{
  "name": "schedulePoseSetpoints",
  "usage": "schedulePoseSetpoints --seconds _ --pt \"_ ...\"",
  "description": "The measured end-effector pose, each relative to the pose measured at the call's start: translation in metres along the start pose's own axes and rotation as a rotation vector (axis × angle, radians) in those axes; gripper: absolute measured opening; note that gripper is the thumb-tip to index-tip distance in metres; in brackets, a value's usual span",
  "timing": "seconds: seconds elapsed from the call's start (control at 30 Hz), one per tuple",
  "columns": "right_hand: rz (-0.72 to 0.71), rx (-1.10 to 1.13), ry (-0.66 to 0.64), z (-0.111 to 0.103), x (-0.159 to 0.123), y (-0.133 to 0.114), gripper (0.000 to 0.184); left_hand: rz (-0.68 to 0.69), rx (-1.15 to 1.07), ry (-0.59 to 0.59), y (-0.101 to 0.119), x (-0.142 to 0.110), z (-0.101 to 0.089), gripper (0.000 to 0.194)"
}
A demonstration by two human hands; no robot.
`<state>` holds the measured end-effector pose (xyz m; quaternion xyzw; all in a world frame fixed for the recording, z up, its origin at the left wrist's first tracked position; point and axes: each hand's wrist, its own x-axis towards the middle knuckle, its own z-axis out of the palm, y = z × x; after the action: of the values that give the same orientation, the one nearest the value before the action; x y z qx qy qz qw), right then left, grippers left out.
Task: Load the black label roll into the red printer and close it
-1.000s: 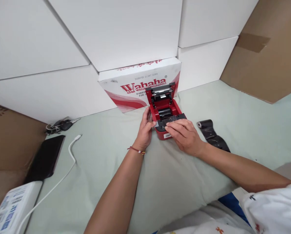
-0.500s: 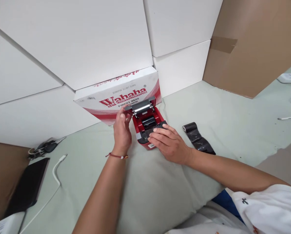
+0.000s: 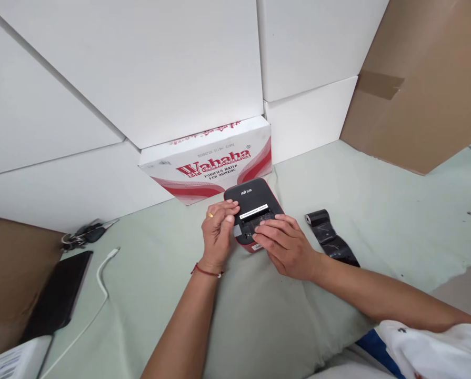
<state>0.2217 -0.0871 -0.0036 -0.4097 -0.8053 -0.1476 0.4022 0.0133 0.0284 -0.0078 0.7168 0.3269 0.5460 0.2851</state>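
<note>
A small red and black portable label printer (image 3: 251, 200) lies on the green cloth with its black lid down. A white strip with small print crosses the lid near its slot. Dark shiny film (image 3: 251, 227) covers the front part below that slot. My left hand (image 3: 218, 231) grips the printer's left edge, its curled fingers on the lid. My right hand (image 3: 288, 245) holds the front right side, with its fingertips pressed over the film; its thumb is hidden. Right of the printer lies a partly unrolled black film roll (image 3: 318, 217), touched by neither hand.
Behind the printer stands a white and red Wahaha carton (image 3: 215, 163) against white panels. A brown cardboard box (image 3: 412, 100) is at the right. To the left lie keys (image 3: 85, 235), a black flat device (image 3: 59, 295) and a white cable (image 3: 101, 273).
The printer's lid has swung down from raised to closed, hiding the roll inside. My left hand moved with it onto the lid's left edge. My right hand stays at the front.
</note>
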Motion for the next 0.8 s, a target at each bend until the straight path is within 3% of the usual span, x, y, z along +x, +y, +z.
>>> schedulePoseSetpoints --seconds 0.17,0.33,0.43,0.63,0.8 --pt "-0.004 0.038 -0.024 0.0 -0.001 0.002 0.049 -0.028 -0.109 -0.1 -0.012 -0.003 -0.002 0.04" --pt "0.002 0.023 -0.025 0.0 0.0 0.003 0.048 -0.302 -0.506 -0.192 -0.012 -0.013 0.004 0.096" --pt "-0.008 0.033 -0.002 0.0 0.001 0.002 0.047 -0.425 -0.62 -0.257 -0.011 -0.015 0.004 0.11" --pt "-0.004 0.034 0.005 0.001 0.001 0.004 0.044 -0.476 -0.647 -0.268 -0.012 -0.015 0.004 0.114" --pt "-0.015 0.085 -0.027 -0.006 0.006 0.003 0.039 -0.486 -0.668 -0.248 -0.021 -0.019 0.006 0.101"
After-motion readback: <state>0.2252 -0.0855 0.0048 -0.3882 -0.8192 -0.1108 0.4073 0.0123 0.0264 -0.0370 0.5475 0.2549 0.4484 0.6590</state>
